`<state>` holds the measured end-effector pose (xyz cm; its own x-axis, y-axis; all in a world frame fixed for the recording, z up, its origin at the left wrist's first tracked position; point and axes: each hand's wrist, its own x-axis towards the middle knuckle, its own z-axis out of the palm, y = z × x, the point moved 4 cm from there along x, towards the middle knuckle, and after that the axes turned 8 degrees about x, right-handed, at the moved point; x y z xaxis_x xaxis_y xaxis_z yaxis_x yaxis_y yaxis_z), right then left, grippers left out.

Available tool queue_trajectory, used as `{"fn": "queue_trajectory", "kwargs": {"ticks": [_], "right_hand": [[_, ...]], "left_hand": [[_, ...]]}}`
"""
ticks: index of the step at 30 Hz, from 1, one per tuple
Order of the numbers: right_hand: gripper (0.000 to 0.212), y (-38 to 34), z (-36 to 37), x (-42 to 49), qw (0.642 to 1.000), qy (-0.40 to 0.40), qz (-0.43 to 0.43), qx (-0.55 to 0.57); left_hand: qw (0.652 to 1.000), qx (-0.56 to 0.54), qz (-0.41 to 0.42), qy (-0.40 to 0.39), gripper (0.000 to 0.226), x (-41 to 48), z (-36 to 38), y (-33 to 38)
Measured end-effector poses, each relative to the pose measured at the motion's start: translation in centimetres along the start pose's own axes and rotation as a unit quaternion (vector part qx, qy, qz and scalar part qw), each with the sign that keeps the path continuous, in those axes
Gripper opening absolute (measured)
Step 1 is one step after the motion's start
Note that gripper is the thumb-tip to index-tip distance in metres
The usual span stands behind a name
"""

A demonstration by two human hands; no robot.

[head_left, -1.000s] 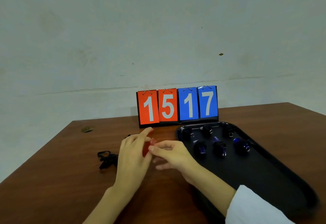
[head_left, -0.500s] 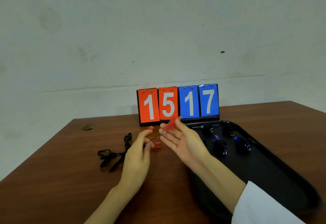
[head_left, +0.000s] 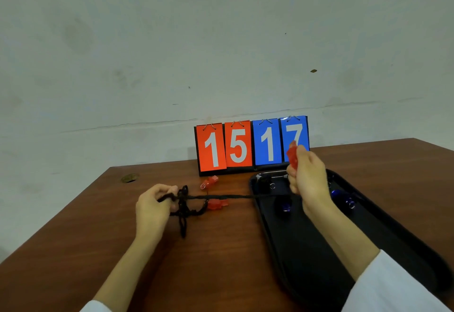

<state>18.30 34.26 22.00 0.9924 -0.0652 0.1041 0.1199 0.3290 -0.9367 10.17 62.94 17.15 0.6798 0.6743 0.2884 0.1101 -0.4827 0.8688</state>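
My right hand (head_left: 308, 176) is raised over the far end of the black tray (head_left: 383, 235) and grips a red whistle (head_left: 292, 155). A black cord (head_left: 235, 196) runs taut from under that hand to my left hand (head_left: 153, 207), which pinches it at a tangle of black cords (head_left: 183, 207) on the table. Two more red whistles lie on the wood: one (head_left: 209, 182) near the scoreboard, one (head_left: 217, 204) just under the taut cord.
A flip scoreboard (head_left: 250, 146) reading 15 and 17 stands at the table's far edge against the wall. Several dark blue whistles (head_left: 285, 206) lie in the tray. A small brass-coloured disc (head_left: 129, 178) sits at the far left of the brown table (head_left: 221, 262).
My hands have drawn apart: the right rose to the right with a red whistle, the left moved left onto the cord tangle, and the cord is now stretched between them.
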Motion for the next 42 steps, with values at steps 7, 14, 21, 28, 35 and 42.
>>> {"fn": "queue_trajectory", "kwargs": {"ticks": [7, 14, 21, 28, 35, 42], "right_hand": [[0.035, -1.5, -2.1, 0.5, 0.971, 0.089, -0.141, -0.174], [0.033, -2.7, -2.6, 0.2, 0.969, 0.1, -0.174, -0.144], [0.031, 1.0, 2.5, -2.0, 0.977, -0.205, 0.003, -0.058], [0.022, 2.2, 3.8, -3.7, 0.954, -0.26, -0.061, -0.137], [0.032, 2.6, 3.5, -3.6, 0.963, -0.262, -0.008, -0.057], [0.024, 4.1, 4.1, -4.9, 0.96, -0.27, 0.06, 0.043]], "left_hand": [[0.991, -0.091, -0.096, 0.037, 0.012, 1.3, -1.4, -1.6], [0.998, 0.004, -0.051, 0.026, 0.014, 1.2, -1.0, -1.8], [0.957, 0.152, 0.104, -0.226, 0.086, -2.1, 2.2, 3.2], [0.869, -0.331, 0.001, -0.367, 0.033, -7.6, 6.0, 8.0], [0.874, -0.27, 0.006, -0.404, 0.03, -8.2, 6.1, 7.9], [0.863, -0.325, -0.043, -0.385, 0.032, -8.2, 6.9, 6.5]]}}
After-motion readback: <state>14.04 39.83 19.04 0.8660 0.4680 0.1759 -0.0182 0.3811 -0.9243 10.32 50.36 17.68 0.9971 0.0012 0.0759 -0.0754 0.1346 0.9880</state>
